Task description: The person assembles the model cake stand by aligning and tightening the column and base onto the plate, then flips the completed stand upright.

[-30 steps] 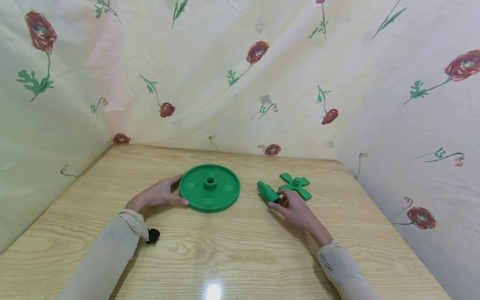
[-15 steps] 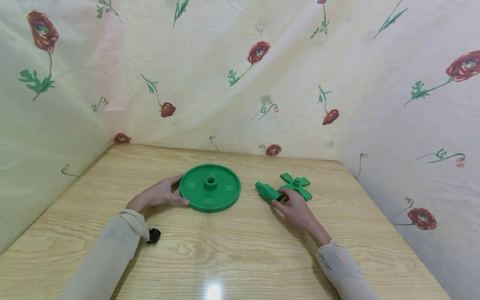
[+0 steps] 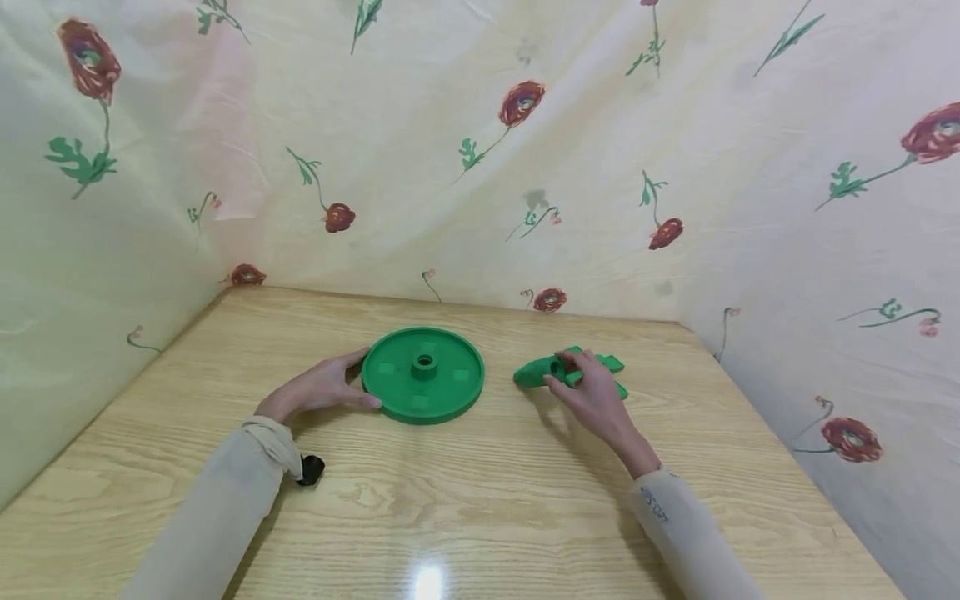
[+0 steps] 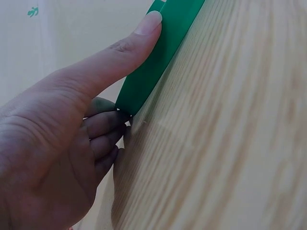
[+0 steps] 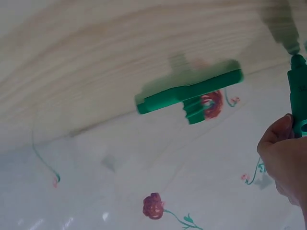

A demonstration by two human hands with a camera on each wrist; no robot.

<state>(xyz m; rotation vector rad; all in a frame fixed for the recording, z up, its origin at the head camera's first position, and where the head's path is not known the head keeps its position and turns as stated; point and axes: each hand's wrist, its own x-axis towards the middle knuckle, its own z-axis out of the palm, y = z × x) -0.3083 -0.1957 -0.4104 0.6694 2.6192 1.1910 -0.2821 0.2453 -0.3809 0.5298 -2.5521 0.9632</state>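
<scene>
At the table's middle lies a round green disc (image 3: 401,385) with a raised rim and a holed hub. My left hand (image 3: 322,390) holds its left edge, thumb along the near side and fingers round the far side. In the left wrist view the thumb presses the green rim (image 4: 148,67). My right hand (image 3: 596,404) pinches a hollow green stepped cylinder (image 3: 536,372) by its wide end, the narrow end pointing down and left. Behind that hand, partly hidden, is a flat green cross-shaped piece (image 3: 612,363), seen edge-on with a ribbed stub in the right wrist view.
The wooden table (image 3: 420,517) carries these parts. A floral cloth (image 3: 420,208) hangs round its back and sides. A small black object (image 3: 311,470) sits by the left sleeve.
My right hand has lifted and tilted the cylinder's wide end, so its hollow opening now faces the head camera. The left hand and disc have stayed in place.
</scene>
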